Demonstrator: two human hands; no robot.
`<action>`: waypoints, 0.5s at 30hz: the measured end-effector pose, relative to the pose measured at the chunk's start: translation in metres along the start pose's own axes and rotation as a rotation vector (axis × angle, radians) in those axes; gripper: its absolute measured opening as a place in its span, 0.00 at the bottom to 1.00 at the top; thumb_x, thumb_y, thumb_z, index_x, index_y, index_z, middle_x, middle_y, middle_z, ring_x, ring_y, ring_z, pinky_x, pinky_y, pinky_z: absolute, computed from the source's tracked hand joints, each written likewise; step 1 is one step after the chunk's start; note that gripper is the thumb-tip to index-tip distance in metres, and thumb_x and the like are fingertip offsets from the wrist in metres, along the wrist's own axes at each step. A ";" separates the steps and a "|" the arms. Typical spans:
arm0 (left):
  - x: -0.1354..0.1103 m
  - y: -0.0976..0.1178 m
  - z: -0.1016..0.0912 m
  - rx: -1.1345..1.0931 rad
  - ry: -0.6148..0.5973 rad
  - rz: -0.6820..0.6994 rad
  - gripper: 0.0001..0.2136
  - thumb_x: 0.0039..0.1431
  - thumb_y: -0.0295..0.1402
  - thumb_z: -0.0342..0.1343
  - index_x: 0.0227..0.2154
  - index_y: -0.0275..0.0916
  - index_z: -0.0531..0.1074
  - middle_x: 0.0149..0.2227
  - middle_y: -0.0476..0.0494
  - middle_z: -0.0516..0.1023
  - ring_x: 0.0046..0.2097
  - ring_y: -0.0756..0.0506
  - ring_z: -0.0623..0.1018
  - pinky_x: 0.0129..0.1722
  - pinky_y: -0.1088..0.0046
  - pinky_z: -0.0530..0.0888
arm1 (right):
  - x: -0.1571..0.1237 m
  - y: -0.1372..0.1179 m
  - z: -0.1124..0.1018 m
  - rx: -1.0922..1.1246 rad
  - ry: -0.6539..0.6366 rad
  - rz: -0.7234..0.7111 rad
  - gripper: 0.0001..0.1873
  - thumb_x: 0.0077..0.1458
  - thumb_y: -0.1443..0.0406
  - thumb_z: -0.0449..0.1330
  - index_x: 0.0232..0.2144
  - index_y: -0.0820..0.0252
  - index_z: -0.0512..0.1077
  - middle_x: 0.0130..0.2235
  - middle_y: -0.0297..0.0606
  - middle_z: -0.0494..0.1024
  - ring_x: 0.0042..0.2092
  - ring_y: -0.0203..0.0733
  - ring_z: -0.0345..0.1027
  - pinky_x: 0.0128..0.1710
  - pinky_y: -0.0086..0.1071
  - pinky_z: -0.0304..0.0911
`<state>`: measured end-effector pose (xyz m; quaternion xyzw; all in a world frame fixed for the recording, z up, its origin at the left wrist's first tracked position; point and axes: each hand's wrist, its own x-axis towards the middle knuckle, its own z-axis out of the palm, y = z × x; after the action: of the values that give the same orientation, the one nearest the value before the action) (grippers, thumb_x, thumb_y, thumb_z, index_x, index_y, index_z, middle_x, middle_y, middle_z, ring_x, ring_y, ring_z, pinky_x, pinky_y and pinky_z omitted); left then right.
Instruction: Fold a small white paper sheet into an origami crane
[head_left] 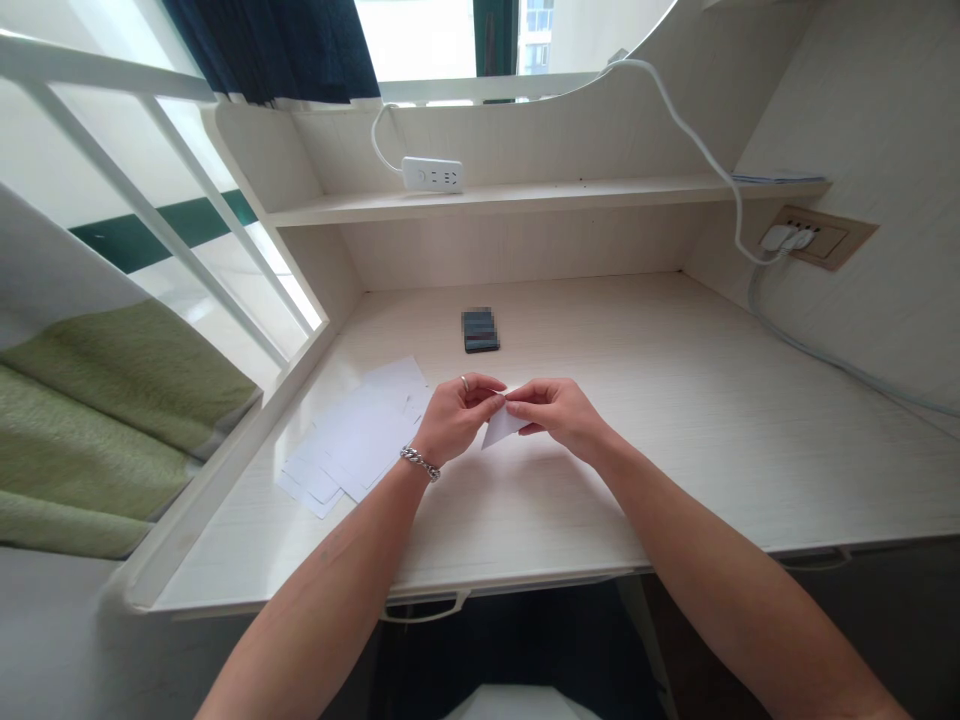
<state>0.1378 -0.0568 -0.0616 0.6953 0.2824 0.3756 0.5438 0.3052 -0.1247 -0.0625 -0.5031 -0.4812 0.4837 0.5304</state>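
A small folded piece of white paper point(501, 428) is held up between my two hands, just over the desk, with one pointed corner hanging down. My left hand point(459, 415), with a ring and a chain bracelet, pinches its upper left edge between thumb and forefinger. From the other side, my right hand point(559, 412) grips the paper with thumb and fingers closed. The fingertips of both hands almost meet at the top, and they hide part of the folds. To the left, several loose white sheets point(367, 425) lie overlapping on the desk.
The pale wooden desk point(712, 420) spreads beneath my hands. Behind them lies a dark, blurred-out flat object point(480, 330), perhaps a phone. A white power strip point(433, 175) rests on the shelf point(525, 197). Cables run to a wall socket point(825, 238) at right.
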 end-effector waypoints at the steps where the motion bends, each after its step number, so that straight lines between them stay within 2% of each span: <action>1: 0.000 0.000 0.000 0.005 0.003 0.006 0.12 0.51 0.37 0.63 0.37 0.35 0.76 0.32 0.42 0.80 0.34 0.47 0.78 0.34 0.72 0.74 | 0.000 0.000 0.000 0.011 0.002 0.008 0.14 0.42 0.59 0.69 0.32 0.60 0.79 0.31 0.39 0.79 0.34 0.40 0.73 0.31 0.32 0.71; 8: -0.001 0.001 0.002 0.016 0.015 0.013 0.12 0.52 0.37 0.62 0.37 0.36 0.76 0.33 0.42 0.80 0.35 0.47 0.78 0.35 0.72 0.73 | -0.001 0.001 0.001 0.063 0.011 0.039 0.14 0.38 0.60 0.71 0.30 0.60 0.79 0.30 0.37 0.78 0.33 0.39 0.73 0.32 0.33 0.70; 15: -0.002 0.002 0.000 0.061 0.000 0.018 0.12 0.53 0.37 0.60 0.38 0.36 0.75 0.31 0.43 0.80 0.32 0.48 0.77 0.31 0.73 0.71 | -0.001 -0.001 0.002 0.050 0.022 0.046 0.14 0.41 0.57 0.69 0.29 0.60 0.79 0.30 0.38 0.78 0.34 0.40 0.72 0.33 0.34 0.70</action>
<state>0.1370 -0.0589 -0.0599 0.7141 0.2874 0.3718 0.5188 0.3032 -0.1260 -0.0615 -0.5061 -0.4515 0.5020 0.5367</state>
